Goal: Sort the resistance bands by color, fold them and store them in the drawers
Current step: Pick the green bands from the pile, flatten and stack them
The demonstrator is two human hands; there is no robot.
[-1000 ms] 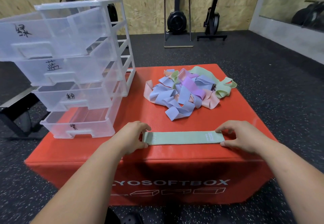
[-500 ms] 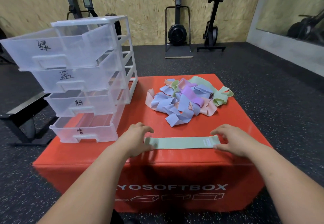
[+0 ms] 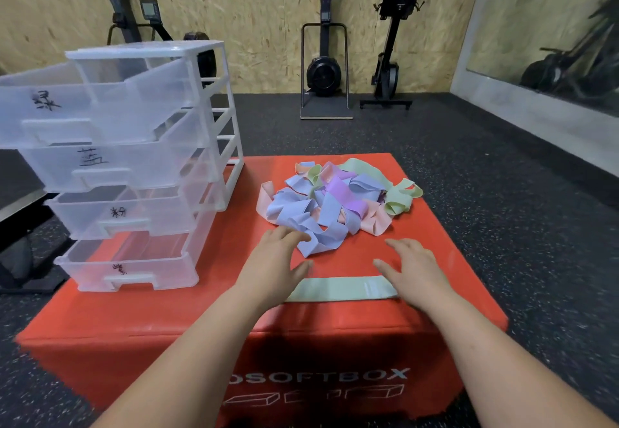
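Note:
A flat light-green band (image 3: 338, 288) lies stretched out along the near edge of the red soft box (image 3: 435, 226). My left hand (image 3: 274, 263) hovers over its left end, fingers spread and pointing toward the pile, holding nothing. My right hand (image 3: 413, 266) is over the band's right end, fingers also apart and empty. Behind them sits a tangled pile of bands (image 3: 335, 203) in blue, purple, pink and green. A clear plastic drawer unit (image 3: 134, 166) with labelled drawers pulled partly out stands on the box's left side.
Dark speckled rubber floor surrounds the box. Rowing and ski machines (image 3: 325, 72) stand against the far wooden wall. A mirror (image 3: 552, 32) lines the right wall. A black bench frame (image 3: 20, 253) sits left of the box.
Both hands have let go of the green band's ends and moved forward, fingers spread, toward the pile. The camera has tilted up and moved closer.

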